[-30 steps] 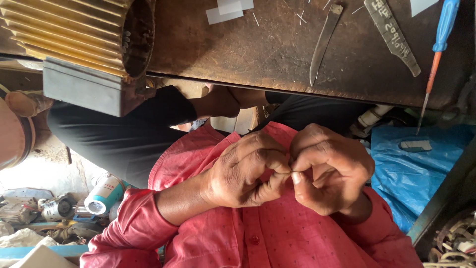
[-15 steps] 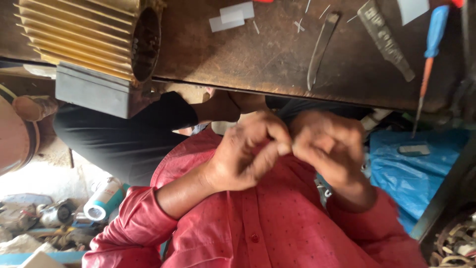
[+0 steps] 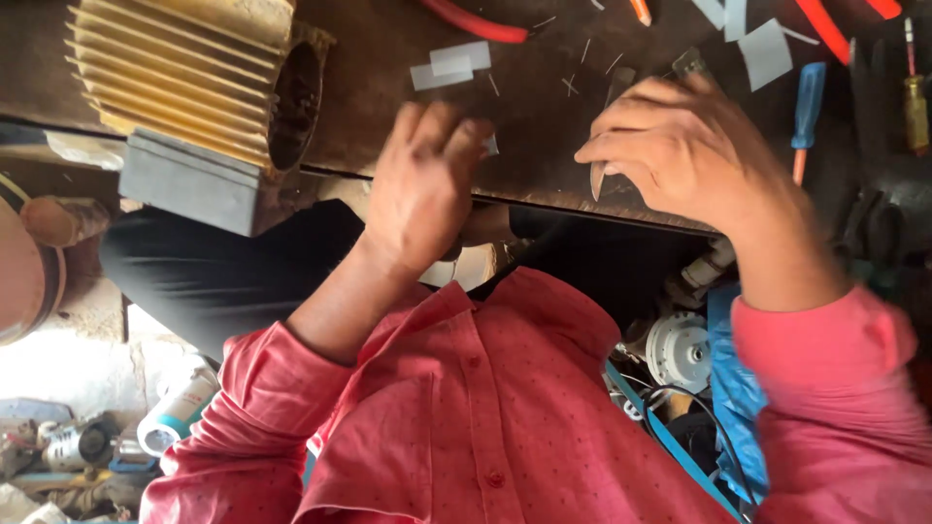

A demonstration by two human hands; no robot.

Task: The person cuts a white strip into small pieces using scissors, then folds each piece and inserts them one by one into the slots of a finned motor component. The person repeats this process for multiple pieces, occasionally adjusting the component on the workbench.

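My left hand (image 3: 419, 184) reaches onto the dark workbench (image 3: 534, 116), back up and fingers stretched, blurred by motion. A small white bit (image 3: 492, 146) shows at its fingertips; whether it is held I cannot tell. My right hand (image 3: 684, 155) is over the bench to the right, its fingertips pinched on a slim curved metal blade (image 3: 596, 180) lying near the bench's front edge. Both arms wear red sleeves.
A yellow finned motor housing (image 3: 184, 87) on a grey block (image 3: 194, 184) fills the bench's left. White paper strips (image 3: 451, 63), a blue-handled screwdriver (image 3: 806, 107) and red-handled pliers (image 3: 476, 24) lie further back. Below are a blue bag (image 3: 738, 388), a white round part (image 3: 680, 349) and a can (image 3: 180, 412).
My hands, pressed together over my lap pinching something small, have parted and risen to the bench. The right one has come onto the blade.
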